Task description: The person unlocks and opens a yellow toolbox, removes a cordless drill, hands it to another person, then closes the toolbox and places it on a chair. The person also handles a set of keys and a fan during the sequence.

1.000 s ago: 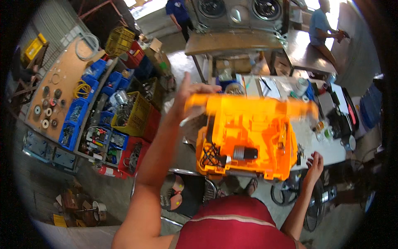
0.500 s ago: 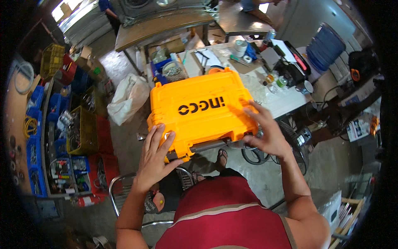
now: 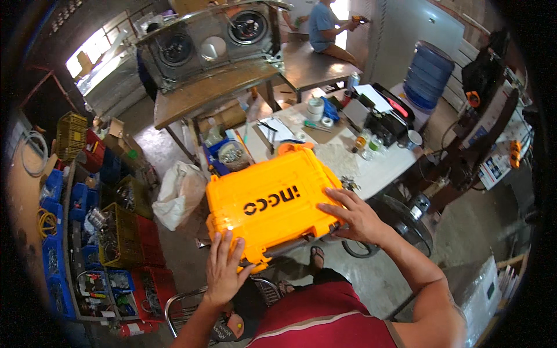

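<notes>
Hands [image 3: 223, 269] on level, crosswise case [image 3: 270, 206]

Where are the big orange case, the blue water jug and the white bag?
orange case [image 3: 272, 203]: head view, middle of its closed lid.
blue water jug [image 3: 428, 74]: head view, its ribbed side.
white bag [image 3: 180, 194]: head view, its crumpled front.

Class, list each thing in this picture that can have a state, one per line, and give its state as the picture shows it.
Orange case: shut, lid up.
Left hand: flat on the case's near corner, fingers spread.
Right hand: flat on the case's right edge.
White sack: slumped on the floor.
Water jug: upright.
Mug: upright on the table.
</notes>
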`<state>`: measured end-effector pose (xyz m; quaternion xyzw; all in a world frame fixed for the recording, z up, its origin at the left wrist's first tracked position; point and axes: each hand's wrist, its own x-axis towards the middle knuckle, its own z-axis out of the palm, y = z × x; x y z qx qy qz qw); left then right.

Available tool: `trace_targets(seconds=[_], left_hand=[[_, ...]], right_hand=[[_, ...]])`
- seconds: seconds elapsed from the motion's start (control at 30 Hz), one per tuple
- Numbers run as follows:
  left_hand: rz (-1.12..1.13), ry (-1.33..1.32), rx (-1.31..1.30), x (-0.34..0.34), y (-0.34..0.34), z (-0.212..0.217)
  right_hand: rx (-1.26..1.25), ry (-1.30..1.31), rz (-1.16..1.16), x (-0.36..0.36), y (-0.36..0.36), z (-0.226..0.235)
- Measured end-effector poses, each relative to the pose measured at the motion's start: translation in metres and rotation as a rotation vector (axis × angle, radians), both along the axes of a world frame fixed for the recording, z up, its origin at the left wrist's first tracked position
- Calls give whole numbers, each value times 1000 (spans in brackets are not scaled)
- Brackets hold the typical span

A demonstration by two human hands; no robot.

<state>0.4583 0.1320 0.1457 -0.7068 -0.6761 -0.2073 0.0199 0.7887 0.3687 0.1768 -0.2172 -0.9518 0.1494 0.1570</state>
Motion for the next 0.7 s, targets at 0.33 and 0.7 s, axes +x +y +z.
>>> trace_targets(seconds=[0.33, 0.7], left_hand=[[65, -58, -133, -8, -2, 5], [13, 67, 58, -13, 4, -5]], right_hand=[[81, 26, 6, 3, 0, -10], [-536, 725, -167, 15, 27, -40]])
